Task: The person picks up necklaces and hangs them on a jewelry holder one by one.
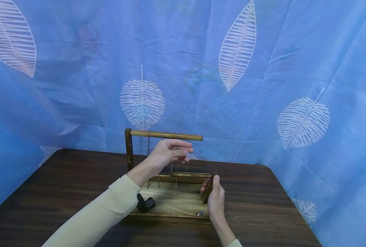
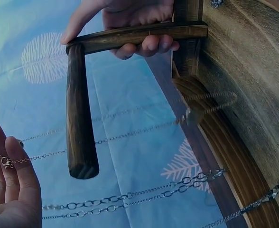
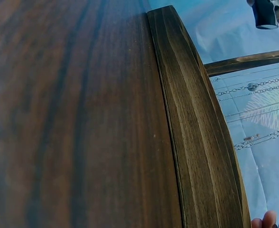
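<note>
A wooden jewelry stand (image 1: 170, 202) has a long upper bar (image 1: 183, 136) and a lower bar (image 1: 192, 175) on a short post. My right hand (image 1: 216, 199) grips that short post, thumb near its top; its fingers (image 2: 151, 43) wrap round the wood in the left wrist view. My left hand (image 1: 170, 151) is raised just below the upper bar. Between its fingertips it pinches a fine necklace (image 2: 44, 155) near the clasp. The necklace runs past the lower bar, its loop and round pendant (image 2: 192, 116) over the stand's base.
Several chain necklaces (image 1: 148, 147) hang from the upper bar, left of my left hand. Small silver jewelry (image 1: 201, 213) lies at the base's front right corner. The stand rests on a dark wooden table (image 1: 257, 206), with a blue leaf-print cloth (image 1: 183, 103) behind it.
</note>
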